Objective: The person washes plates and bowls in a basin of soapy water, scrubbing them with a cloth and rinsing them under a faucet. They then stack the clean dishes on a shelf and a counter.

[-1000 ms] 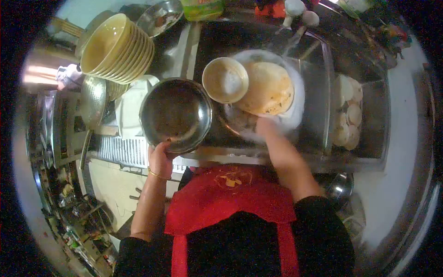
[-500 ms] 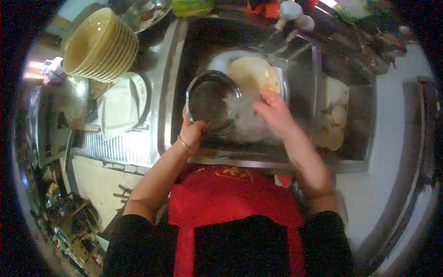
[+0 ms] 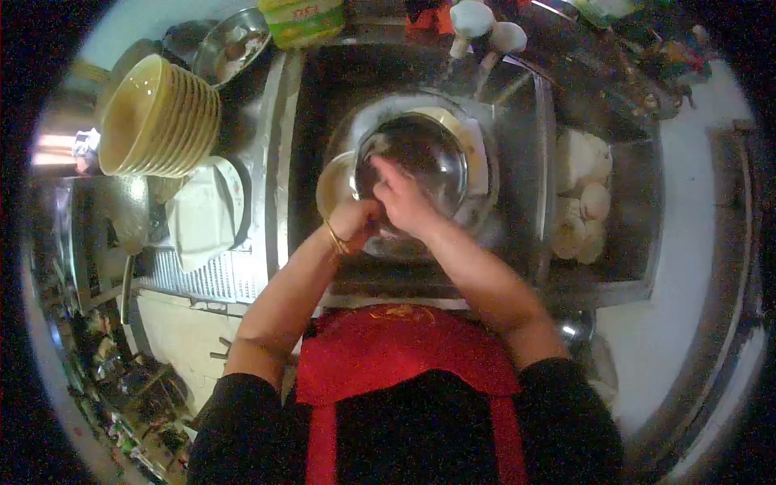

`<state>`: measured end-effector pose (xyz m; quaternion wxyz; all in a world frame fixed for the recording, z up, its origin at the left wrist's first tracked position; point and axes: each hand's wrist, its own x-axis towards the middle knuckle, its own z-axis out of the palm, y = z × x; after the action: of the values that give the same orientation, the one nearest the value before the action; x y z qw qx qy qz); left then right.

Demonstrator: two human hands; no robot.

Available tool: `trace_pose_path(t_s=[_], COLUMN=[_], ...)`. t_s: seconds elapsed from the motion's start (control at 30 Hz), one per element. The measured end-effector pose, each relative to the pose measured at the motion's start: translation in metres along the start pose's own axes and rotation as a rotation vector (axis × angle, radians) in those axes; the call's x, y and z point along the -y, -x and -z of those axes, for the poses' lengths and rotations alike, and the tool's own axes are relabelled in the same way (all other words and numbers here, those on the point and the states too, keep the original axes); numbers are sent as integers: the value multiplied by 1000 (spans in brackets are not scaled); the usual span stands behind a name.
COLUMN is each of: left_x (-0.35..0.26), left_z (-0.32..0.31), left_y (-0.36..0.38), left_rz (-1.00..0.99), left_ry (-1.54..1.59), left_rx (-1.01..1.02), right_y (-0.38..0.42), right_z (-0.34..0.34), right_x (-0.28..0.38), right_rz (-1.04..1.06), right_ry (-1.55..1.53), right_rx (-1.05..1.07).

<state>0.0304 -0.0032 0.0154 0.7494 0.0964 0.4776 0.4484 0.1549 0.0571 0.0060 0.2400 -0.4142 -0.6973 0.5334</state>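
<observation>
A shiny metal bowl (image 3: 432, 153) is held tilted over the sink (image 3: 323, 89). My left hand (image 3: 356, 225) is closed on its near-left rim, and a gold bangle circles that wrist. Inside the bowl, my right hand (image 3: 408, 202) reaches over with fingers stretched along the left inner wall. Anything under those fingers is hidden. Beneath the bowl lies a wide round basin (image 3: 368, 113), partly covered, with a cream dish (image 3: 477, 153) showing at its right. A pale bowl (image 3: 333, 190) shows left of the metal bowl.
Stacked yellow bowls (image 3: 174, 121) stand on the left counter, beside white dishes (image 3: 202, 214). A metal bowl with scraps (image 3: 242, 48) and a yellow-green tub (image 3: 303, 20) are behind. Two white-headed taps (image 3: 473, 18) rise at the back. Pale dishes (image 3: 582, 198) fill the right basin.
The metal bowl has moved right, over the cream dish, with my left hand on it. My right hand has moved left into the bowl. The pale bowl at left has come into view.
</observation>
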Motion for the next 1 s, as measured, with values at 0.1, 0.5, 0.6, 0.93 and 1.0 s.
trace_pose_path(t_s=[0.1, 0.5, 0.6, 0.93, 1.0], left_x=[-35, -58, -52, 11, -5], left_z=[11, 71, 57, 55, 7], left_y=[2, 6, 19, -19, 6], left_rz=[-236, -492, -402, -964, -673], left_ry=[-125, -200, -179, -931, -542], left_rx=[-30, -134, -342, -343, -288], right_y=[3, 62, 44, 6, -9], right_z=[7, 34, 36, 23, 5], right_x=[9, -125, -119, 27, 23], right_rz=[234, -167, -425, 101, 243], right_ry=[171, 1124, 707, -33, 147], right_rx=[119, 382, -78, 137, 196])
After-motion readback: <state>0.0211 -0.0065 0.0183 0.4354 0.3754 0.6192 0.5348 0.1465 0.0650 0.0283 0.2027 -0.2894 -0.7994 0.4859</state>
